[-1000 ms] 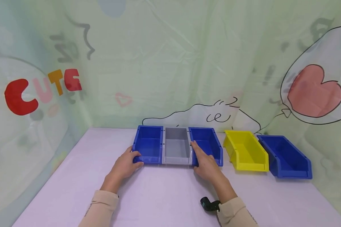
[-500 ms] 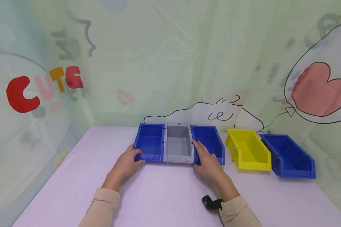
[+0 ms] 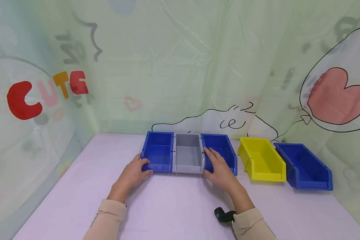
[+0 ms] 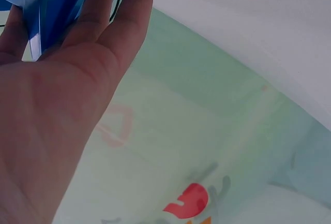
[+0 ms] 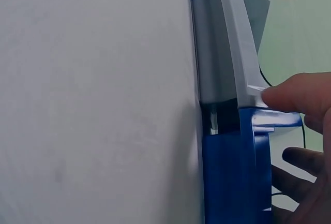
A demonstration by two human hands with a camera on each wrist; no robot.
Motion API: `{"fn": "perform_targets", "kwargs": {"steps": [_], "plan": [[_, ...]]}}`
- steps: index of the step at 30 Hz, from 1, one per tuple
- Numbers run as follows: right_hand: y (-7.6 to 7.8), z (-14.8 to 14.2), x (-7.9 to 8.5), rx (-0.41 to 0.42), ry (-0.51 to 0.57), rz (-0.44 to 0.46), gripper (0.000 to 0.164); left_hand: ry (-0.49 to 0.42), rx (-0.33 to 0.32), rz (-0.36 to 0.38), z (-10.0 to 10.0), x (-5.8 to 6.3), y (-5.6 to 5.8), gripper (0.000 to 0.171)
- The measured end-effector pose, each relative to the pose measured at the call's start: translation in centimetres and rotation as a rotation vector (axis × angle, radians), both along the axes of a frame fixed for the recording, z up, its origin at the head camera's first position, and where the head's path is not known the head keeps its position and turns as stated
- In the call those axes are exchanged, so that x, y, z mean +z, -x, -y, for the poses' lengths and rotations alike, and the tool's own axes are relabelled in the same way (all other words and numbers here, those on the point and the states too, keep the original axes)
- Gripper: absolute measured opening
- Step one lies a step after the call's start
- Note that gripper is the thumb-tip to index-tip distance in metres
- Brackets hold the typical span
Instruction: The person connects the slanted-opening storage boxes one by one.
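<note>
A blue storage bin [image 3: 158,146], a grey storage bin [image 3: 187,151] and another blue bin [image 3: 217,142] stand side by side in a row. My left hand [image 3: 132,173] grips the left blue bin at its front left corner, thumb at the front and fingers along the side. In the left wrist view, that bin [image 4: 54,6] sits between the thumb and fingers. My right hand [image 3: 221,175] reaches over the right blue bin and holds the grey bin's right edge. Its thumb [image 5: 289,97] touches the grey bin's front corner in the right wrist view.
To the right of the row, a yellow bin [image 3: 262,158] and another blue bin [image 3: 306,166] stand at an angle. The white tabletop [image 3: 174,206] stretches in front. A printed curtain [image 3: 180,76] hangs behind and at the sides.
The bins stay in their row. My right thumb has shifted slightly left onto the grey bin's front corner. My left hand keeps its hold; the head view has shifted slightly.
</note>
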State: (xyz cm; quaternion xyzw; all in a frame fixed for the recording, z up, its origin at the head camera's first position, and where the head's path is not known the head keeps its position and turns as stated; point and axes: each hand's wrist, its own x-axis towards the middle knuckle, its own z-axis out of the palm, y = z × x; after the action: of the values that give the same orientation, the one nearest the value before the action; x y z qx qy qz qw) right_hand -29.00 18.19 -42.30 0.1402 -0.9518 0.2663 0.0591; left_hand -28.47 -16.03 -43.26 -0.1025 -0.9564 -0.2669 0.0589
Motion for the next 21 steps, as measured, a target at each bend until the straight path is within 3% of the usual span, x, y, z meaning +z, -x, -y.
{"fn": "perform_targets", "kwargs": {"steps": [21], "plan": [[0.1,-1.5,1.2,-0.037,0.061,-0.198,0.075,-0.003,0.015,0.029,-0.1,0.2,0.0,0.036]]}}
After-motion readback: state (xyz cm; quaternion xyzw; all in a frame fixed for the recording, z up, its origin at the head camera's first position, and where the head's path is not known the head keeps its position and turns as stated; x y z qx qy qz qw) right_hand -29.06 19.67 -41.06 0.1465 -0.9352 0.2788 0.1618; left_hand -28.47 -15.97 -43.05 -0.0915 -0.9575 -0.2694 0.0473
